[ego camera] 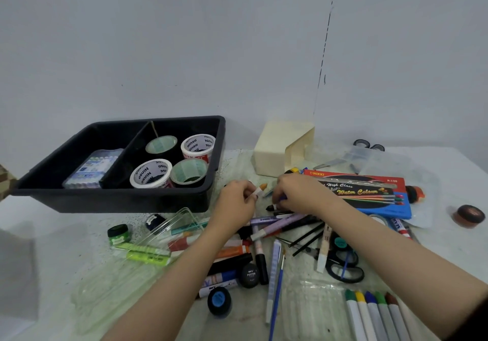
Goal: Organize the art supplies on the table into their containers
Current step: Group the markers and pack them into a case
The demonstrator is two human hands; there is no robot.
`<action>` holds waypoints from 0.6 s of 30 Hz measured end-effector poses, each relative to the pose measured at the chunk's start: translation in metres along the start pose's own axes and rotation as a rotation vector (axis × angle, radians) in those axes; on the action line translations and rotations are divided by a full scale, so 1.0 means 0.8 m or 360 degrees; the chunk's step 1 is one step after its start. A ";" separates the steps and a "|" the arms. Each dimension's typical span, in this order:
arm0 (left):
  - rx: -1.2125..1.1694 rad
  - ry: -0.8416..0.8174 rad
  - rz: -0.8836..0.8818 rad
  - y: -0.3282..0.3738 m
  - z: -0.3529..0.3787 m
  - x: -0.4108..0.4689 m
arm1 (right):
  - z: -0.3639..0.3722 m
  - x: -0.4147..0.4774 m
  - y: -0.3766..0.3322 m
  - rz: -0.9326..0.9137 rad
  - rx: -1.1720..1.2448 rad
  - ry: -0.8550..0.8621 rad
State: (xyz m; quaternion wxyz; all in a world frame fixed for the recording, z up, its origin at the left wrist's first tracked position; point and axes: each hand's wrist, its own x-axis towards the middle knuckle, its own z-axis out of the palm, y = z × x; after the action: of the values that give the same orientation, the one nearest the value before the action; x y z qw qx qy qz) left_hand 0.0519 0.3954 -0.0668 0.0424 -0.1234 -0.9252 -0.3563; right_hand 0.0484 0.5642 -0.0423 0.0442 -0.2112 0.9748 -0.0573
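Observation:
My left hand (235, 200) pinches a white crayon with an orange tip (260, 189) just right of the black tray (214, 153). My right hand (301, 194) curls round a black-tipped crayon (272, 207) and a purple one, above a heap of markers and pens (274, 225). The black tray has two compartments: the left one holds a clear pack of crayons (91, 169), the right one several tape rolls (150, 173). An open clear plastic case (169, 228) lies in front of the tray.
A cream box (274, 150) stands behind my hands. A red and blue water colour box (364, 192) lies at the right. Black scissors (343, 264), poster paint jars (219, 299), a green jar (118, 234) and a row of capped markers (375, 311) lie near the front.

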 end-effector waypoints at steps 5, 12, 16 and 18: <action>-0.0323 0.0116 -0.0064 -0.002 -0.002 -0.014 | 0.005 -0.004 0.002 0.0001 0.0055 0.0037; -0.0625 0.0056 -0.0072 0.013 -0.011 -0.041 | -0.002 -0.050 0.004 0.0085 0.0704 0.0380; -0.0675 -0.0023 -0.0028 0.027 -0.012 -0.062 | -0.009 -0.097 -0.004 0.0185 0.0977 0.0427; -0.0698 -0.0097 -0.0034 0.036 -0.009 -0.076 | -0.007 -0.121 -0.010 0.0268 0.1091 0.0350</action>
State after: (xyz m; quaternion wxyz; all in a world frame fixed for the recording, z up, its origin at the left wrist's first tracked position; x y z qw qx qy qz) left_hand 0.1177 0.3992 -0.0525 -0.0171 -0.1306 -0.8276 -0.5456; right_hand 0.1389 0.5982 -0.0299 0.0118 -0.0958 0.9119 -0.3989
